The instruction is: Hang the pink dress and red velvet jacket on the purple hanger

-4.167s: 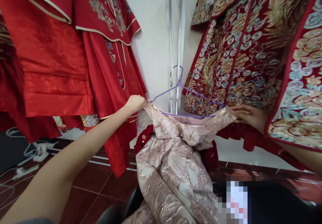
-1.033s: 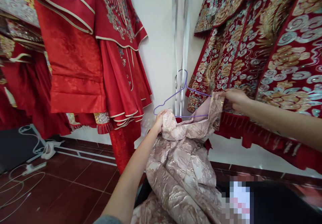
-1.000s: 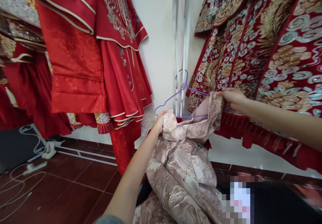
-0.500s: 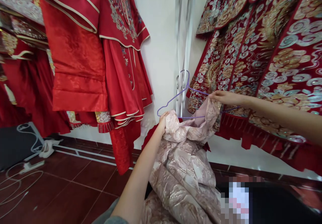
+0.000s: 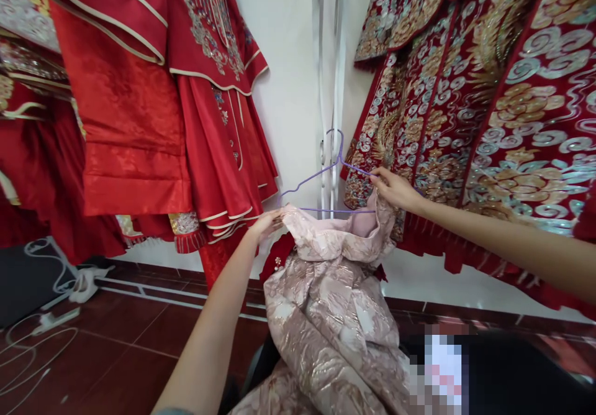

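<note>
A pale pink brocade dress [image 5: 335,291] with a metallic sheen hangs down in front of me, its skirt spreading to the bottom of the view. My left hand [image 5: 269,223] is closed on the left end of its top edge, by the left corner of a purple wire hanger [image 5: 311,173]. At the other end, my right hand [image 5: 395,188] pinches the dress's top edge close to the hanger's right arm. The hanger's hook is up by a white upright pole [image 5: 331,92]; whether it hangs there cannot be made out. Its lower bar passes behind the bodice's front.
Red garments with cream piping [image 5: 214,148] hang at the left, and a heavily embroidered red outfit [image 5: 465,110] hangs at the right. White shoes [image 5: 86,284] and a white cable [image 5: 35,353] lie low at the left on dark red floor tiles [image 5: 125,334].
My left hand has moved left, drawing the dress's top edge wider and flatter along the hanger. My right hand has shifted slightly left. The whole view has turned a little.
</note>
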Demonstrator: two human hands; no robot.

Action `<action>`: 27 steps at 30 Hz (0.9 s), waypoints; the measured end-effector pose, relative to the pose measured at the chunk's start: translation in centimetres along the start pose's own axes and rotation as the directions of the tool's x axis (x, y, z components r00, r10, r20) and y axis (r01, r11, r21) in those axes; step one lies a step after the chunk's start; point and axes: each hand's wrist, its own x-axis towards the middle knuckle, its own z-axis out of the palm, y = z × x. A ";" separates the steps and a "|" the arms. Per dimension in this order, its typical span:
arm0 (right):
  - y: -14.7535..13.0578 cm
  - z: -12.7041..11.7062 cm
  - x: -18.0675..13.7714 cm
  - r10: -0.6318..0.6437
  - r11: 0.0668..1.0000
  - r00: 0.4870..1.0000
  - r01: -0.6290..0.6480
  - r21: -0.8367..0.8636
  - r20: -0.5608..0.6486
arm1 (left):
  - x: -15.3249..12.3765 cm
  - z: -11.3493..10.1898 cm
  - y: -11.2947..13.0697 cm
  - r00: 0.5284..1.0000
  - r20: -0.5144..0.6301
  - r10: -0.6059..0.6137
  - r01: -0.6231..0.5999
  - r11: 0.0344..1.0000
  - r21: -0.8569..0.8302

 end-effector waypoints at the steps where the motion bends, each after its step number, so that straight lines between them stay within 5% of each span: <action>1: -0.1 0.1 -0.1 -0.001 1.000 1.000 0.001 0.007 -0.012 | 0.0 -1.3 -0.2 0.999 -0.041 0.004 -0.001 0.998 0.069; 5: -0.3 -0.2 -0.2 -0.010 1.000 0.999 0.011 0.020 -0.041 | -0.5 -3.9 0.2 0.971 -0.194 0.140 -0.059 0.926 0.373; 8: -0.4 -0.7 -0.3 -0.006 1.000 0.999 0.006 0.000 -0.034 | -0.9 -3.6 1.7 0.925 -0.126 0.358 -0.100 0.549 0.830; 10: -0.5 -0.9 -0.3 -0.002 1.000 1.000 0.002 -0.013 -0.029 | -1.1 -3.1 2.6 0.921 0.003 0.389 -0.118 0.272 0.955; 14: -0.6 -1.0 -0.5 -0.012 1.000 0.999 0.012 -0.013 -0.036 | -1.3 -3.8 3.3 0.904 0.202 0.376 -0.201 -0.042 0.979; 19: -0.6 -1.0 -0.5 0.006 1.000 0.999 -0.006 -0.002 -0.039 | -1.7 -6.4 3.3 0.819 0.473 0.325 -0.384 -0.301 0.873; 23: -0.7 -1.1 -0.5 0.004 1.000 0.999 -0.004 -0.002 -0.045 | -1.6 -7.7 3.9 0.772 0.596 0.220 -0.470 -0.433 0.769; 27: -0.8 -1.2 -0.5 -0.007 1.000 0.999 0.007 0.004 -0.037 | -0.7 -8.1 4.3 0.746 0.627 0.223 -0.486 -0.462 0.742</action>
